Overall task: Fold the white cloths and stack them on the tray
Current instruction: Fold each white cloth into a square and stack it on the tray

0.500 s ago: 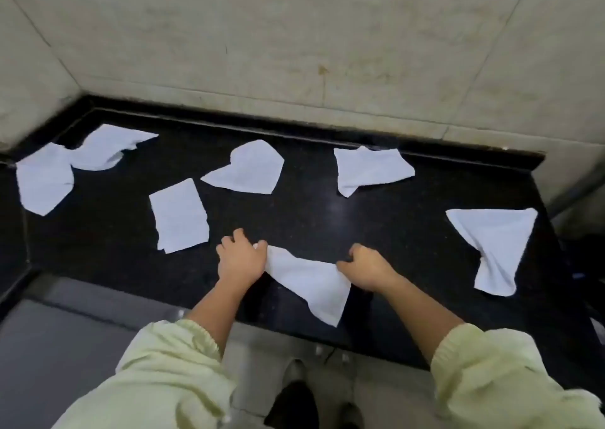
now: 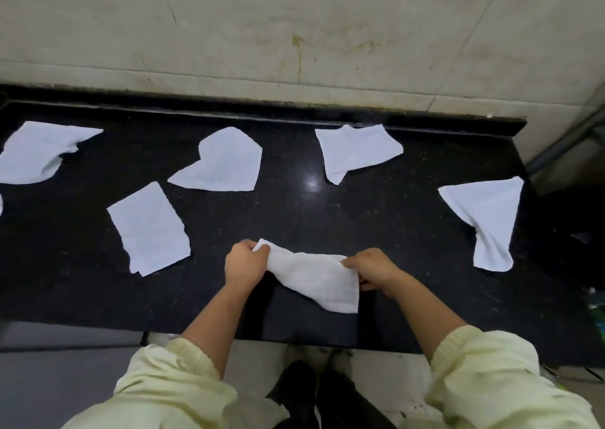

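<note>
A white cloth [image 2: 314, 276] hangs between my two hands just above the near part of the black countertop [image 2: 376, 219]. My left hand [image 2: 245, 263] pinches its left corner and my right hand [image 2: 371, 270] grips its right edge; the loose corner droops toward the counter's front. Other white cloths lie loose on the counter: a folded one [image 2: 149, 227] at near left, a crumpled one [image 2: 224, 162] in the middle, one [image 2: 355, 150] behind centre right, one [image 2: 487, 217] at far right, one [image 2: 41, 150] at far left. No tray is in view.
A pale tiled wall [image 2: 294, 26] rises behind the counter. The counter's front edge runs just under my forearms, with grey floor [image 2: 65, 379] and my dark shoes [image 2: 307, 392] below. A metal bar [image 2: 563, 144] stands past the counter's right end.
Both hands have closed on the cloth and lifted it a little off the counter. The camera has moved closer and to the right, so the leftmost cloth is nearly out of frame.
</note>
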`<state>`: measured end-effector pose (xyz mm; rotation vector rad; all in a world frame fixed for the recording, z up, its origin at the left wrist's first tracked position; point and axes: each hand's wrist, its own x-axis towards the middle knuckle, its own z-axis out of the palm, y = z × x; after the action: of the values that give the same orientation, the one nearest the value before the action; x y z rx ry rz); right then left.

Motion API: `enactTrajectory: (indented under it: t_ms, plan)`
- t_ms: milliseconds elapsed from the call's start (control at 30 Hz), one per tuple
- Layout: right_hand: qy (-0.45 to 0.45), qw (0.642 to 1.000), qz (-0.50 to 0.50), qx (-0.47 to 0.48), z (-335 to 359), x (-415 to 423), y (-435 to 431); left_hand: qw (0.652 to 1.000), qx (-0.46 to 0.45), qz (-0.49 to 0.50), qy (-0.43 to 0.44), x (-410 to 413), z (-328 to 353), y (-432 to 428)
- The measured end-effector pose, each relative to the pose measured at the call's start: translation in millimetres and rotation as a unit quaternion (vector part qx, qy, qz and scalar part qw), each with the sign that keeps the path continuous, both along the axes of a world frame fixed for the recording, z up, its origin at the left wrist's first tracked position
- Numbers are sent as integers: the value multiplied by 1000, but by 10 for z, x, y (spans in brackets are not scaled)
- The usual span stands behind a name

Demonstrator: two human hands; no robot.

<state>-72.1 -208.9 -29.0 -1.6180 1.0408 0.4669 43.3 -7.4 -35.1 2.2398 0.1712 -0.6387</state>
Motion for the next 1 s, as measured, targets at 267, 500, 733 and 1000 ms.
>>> enactTrajectory:
  t_ms: [267, 500, 733, 1000]
  plan:
    - [-129, 976, -173, -20, 139, 161, -487, 970, -231, 72, 33, 161, 288, -489]
    - [-223, 946, -233, -33, 555, 302, -971, 955, -288, 70, -30, 318, 614, -877]
    - [-203, 952, -230, 11, 634, 146, -1143, 952, -286, 111, 0, 293, 521, -935]
    - [-198, 960, -196, 38, 586, 84, -1202, 938, -336, 80, 46, 342, 599, -1003]
